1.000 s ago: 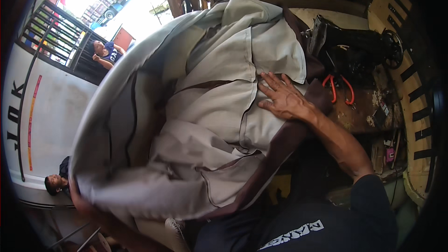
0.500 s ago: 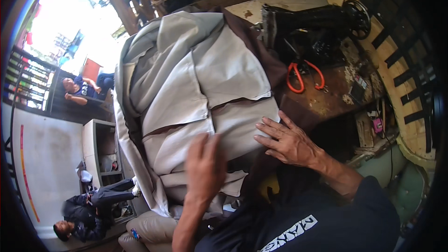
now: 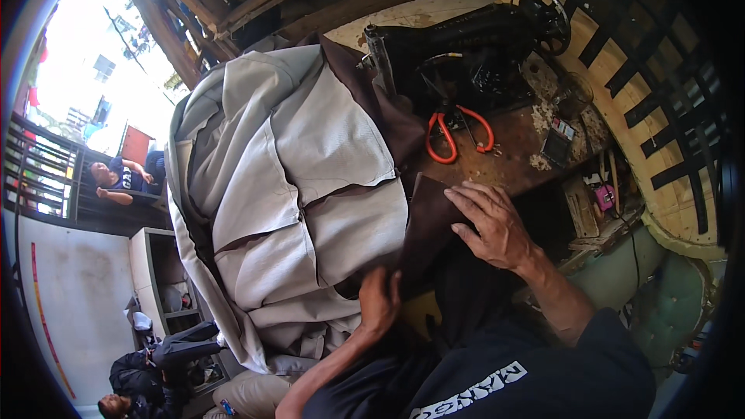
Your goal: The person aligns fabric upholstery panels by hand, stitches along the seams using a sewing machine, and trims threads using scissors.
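A large cover of grey leather-like material (image 3: 256, 155), sewn from panels with dark raw edges, lies bunched in front of me. Its dark brown part (image 3: 425, 217) shows along the right side, with a corner turned up beside the pale panels. At the cover's near edge, my left hand (image 3: 378, 302) has curled fingers and thumb closed on the brown material. My right hand (image 3: 493, 229) rests its outstretched fingers at the brown flap's right edge, thumb apart. Beyond the flap, scissors with orange handles (image 3: 442, 142) lie on the worn table.
A black sewing machine (image 3: 466, 35) with a handwheel stands at the back right of the brown tabletop (image 3: 512, 147). A small dark box (image 3: 557, 143) lies among scraps. A wooden frame with black webbing (image 3: 660, 109) rises at right. Two people (image 3: 128, 178) sit at left, by a cabinet (image 3: 147, 264).
My left hand has moved right from the pale panel to the brown edge. Brown material now lies turned up under my right fingers, which were on the pale panel. The whole view has shifted.
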Motion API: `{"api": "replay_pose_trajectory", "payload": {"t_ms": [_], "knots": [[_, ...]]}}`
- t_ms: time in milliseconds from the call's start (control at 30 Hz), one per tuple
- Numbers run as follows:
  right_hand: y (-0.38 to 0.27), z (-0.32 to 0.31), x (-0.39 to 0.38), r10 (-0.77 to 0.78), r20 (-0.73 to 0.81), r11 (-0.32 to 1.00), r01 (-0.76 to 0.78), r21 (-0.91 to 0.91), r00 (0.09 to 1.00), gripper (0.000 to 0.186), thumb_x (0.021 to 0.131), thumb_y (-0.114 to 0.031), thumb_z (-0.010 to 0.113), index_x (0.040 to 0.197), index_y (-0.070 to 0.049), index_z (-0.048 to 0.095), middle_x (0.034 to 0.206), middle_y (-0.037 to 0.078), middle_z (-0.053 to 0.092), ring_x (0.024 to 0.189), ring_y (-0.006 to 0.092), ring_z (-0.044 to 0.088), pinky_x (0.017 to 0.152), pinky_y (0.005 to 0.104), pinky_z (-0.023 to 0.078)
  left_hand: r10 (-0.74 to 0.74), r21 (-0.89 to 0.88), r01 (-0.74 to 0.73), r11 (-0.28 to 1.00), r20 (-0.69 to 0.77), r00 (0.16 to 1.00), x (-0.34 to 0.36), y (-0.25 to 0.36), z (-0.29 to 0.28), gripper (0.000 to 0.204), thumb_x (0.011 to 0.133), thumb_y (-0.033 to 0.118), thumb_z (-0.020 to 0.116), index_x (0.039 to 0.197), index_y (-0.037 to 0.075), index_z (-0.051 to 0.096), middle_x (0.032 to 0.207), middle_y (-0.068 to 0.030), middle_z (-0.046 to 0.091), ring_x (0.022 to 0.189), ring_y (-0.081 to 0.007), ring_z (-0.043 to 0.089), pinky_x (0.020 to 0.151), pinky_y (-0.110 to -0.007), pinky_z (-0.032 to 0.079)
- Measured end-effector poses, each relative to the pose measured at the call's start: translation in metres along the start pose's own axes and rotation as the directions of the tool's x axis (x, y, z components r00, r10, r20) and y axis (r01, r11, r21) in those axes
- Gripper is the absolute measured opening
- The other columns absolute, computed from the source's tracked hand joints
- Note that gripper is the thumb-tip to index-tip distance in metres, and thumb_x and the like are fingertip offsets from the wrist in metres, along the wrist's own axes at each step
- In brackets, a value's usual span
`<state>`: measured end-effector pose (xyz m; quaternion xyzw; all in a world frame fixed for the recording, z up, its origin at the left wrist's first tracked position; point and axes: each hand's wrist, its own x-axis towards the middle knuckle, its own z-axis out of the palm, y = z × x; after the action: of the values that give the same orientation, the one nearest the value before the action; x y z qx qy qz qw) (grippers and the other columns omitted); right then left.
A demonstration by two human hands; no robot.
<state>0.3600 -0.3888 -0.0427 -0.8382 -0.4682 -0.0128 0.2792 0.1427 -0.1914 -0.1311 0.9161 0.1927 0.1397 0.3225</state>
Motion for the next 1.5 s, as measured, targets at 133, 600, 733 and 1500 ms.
{"api": "replay_pose_trajectory", "payload": {"t_ms": [133, 600, 733, 1500], "knots": [[0.001, -0.003, 0.003, 0.077, -0.088, 0.960, -0.050, 0.277, 0.993, 0.051, 0.101, -0.025, 0.071, 0.145, -0.003, 0.059, 0.121, 0.016, 0.072, 0.115, 0.0297, 0.068, 0.101, 0.0387, 0.052, 0.110, -0.149, -0.084, 0.985, 0.173, 0.979, 0.012, 0.037, -0.056, 0.013, 0.098, 0.010, 0.068, 0.102, 0.001, 0.059, 0.087, -0.0200, 0.062, 0.080, -0.0460, 0.064, 0.067, -0.051, 0.053], [0.011, 0.037, 0.099, 0.221, 0.495, 0.632, -0.510, 0.584, 0.840, 0.051, 0.099, -0.051, 0.071, 0.092, -0.001, 0.078, 0.076, 0.001, 0.068, 0.077, 0.0097, 0.062, 0.072, 0.0328, 0.049, 0.253, -0.154, -0.200, 0.968, 0.604, 0.756, 0.062, 0.149, -0.115, 0.023, 0.098, 0.011, 0.062, 0.115, 0.000, 0.052, 0.100, -0.0294, 0.067, 0.077, -0.0499, 0.069, 0.067, -0.058, 0.057], [0.026, 0.014, 0.143, 0.067, 0.523, 0.786, -0.368, 0.496, 0.849, 0.041, 0.099, -0.041, 0.074, 0.112, -0.002, 0.080, 0.095, 0.007, 0.080, 0.089, 0.0127, 0.069, 0.083, 0.0346, 0.052, 0.371, -0.371, -0.191, 0.909, 0.509, 0.777, 0.089, 0.131, -0.112, 0.021, 0.103, 0.019, 0.063, 0.098, -0.002, 0.060, 0.092, -0.0324, 0.067, 0.085, -0.0513, 0.067, 0.077, -0.056, 0.053], [0.049, 0.022, 0.189, 0.020, 0.521, 0.989, -0.093, 0.115, 0.853, 0.046, 0.080, -0.043, 0.085, 0.108, -0.007, 0.077, 0.094, 0.020, 0.077, 0.095, 0.0366, 0.076, 0.084, 0.0447, 0.059, 0.246, 0.133, -0.292, 0.947, 0.282, 0.927, 0.245, 0.005, -0.076, 0.049, 0.098, 0.032, 0.070, 0.142, 0.014, 0.063, 0.143, -0.0169, 0.059, 0.152, -0.0385, 0.042, 0.123, -0.066, 0.026]]}}
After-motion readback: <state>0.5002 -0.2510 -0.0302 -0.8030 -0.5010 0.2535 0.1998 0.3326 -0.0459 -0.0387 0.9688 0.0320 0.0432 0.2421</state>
